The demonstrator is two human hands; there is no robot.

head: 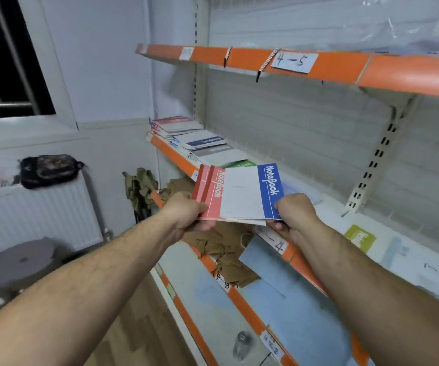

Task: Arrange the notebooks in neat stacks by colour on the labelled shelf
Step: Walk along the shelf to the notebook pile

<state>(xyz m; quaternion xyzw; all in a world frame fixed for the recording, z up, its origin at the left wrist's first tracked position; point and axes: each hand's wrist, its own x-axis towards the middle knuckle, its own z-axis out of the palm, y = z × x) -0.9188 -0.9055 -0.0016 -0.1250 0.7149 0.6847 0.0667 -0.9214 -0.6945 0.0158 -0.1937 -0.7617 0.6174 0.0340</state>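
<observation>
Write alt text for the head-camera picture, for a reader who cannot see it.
The left hand grips a red notebook and the right hand a blue notebook, in front of an orange-edged shelf. More notebooks lie stacked further along it.

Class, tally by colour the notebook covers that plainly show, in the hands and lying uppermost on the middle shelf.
Red notebooks: 2, one in the left hand
Blue notebooks: 2, one in the right hand
Grey notebook: 1
Green notebooks: 2
Total: 7
</observation>
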